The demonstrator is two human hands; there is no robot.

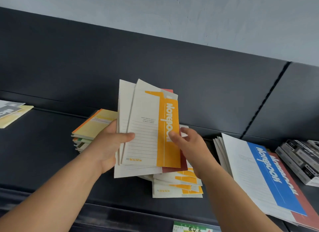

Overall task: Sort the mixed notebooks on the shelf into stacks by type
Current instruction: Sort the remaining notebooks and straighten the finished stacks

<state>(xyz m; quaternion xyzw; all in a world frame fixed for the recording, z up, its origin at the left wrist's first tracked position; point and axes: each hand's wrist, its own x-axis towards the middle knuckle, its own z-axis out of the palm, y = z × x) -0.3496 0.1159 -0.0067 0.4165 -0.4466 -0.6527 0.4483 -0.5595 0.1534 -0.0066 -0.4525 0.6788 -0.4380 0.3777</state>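
**Both hands on a fan of notebooks above the shelf**

A dark shelf (43, 154) runs across the view, with a dark back panel (155, 59) behind it and a pale grey wall (172, 10) above.

Several notebooks are lifted upright over the middle of the shelf, and an orange-banded notebook (148, 128) sits at the front of the fan. The left hand (110, 145) grips their left edge, thumb across the lined cover. The right hand (191, 149) pinches the right edge, thumb on the orange band.

Under them, near the front edge, lies an orange stack (177, 188) of like notebooks, loosely fanned. A yellow stack (93, 124) sits behind the left hand, toward the back edge. At the right end a blue-banded notebook (259, 171) tops a spread pile, with a red-banded notebook (290, 180) showing beneath it. Beside that pile are black-and-white packs (302, 159). A grey-and-yellow pile (12, 112) lies at the left end of the shelf. A green-printed cover (189, 228) shows below the front edge.
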